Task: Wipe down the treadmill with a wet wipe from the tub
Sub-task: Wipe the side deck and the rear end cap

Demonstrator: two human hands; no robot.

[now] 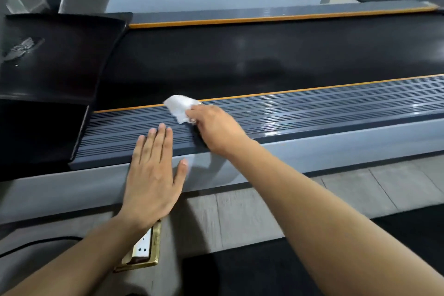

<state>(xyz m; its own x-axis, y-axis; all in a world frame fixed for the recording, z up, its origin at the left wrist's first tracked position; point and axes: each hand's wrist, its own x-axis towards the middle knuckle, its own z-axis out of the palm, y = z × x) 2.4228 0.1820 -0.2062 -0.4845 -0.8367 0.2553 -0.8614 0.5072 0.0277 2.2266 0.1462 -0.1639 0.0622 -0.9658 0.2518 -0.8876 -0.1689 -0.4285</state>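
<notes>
**Wipe-down status: near side rail in progress**

Position of items. The wipe is out of the tub and in use. It lies bunched on the ribbed near rail of the treadmill, close to the orange strip that borders the belt. The tub is not in view.

State of the hands. The right hand grips the wipe, with the fingers curled over its near edge and pressing it onto the rail. The left hand is flat, fingers straight and together. It rests on the rail's outer edge and the grey side panel and holds nothing; it appears to serve as a brace.

Work done, as judged. A wipe has been taken and applied to the machine. The stretch of rail to the right of the wipe shows bright reflections, which may indicate moisture, but glare from lighting cannot be ruled out.

Work left, as judged. The portion of rail between the wipe and the black motor cover looks matt and is probably not yet wiped. The far rail and the motor cover show no sign of wiping. The console and handrails are outside the frame, so their condition cannot be stated. The task therefore stands at an early to middle stage.
</notes>
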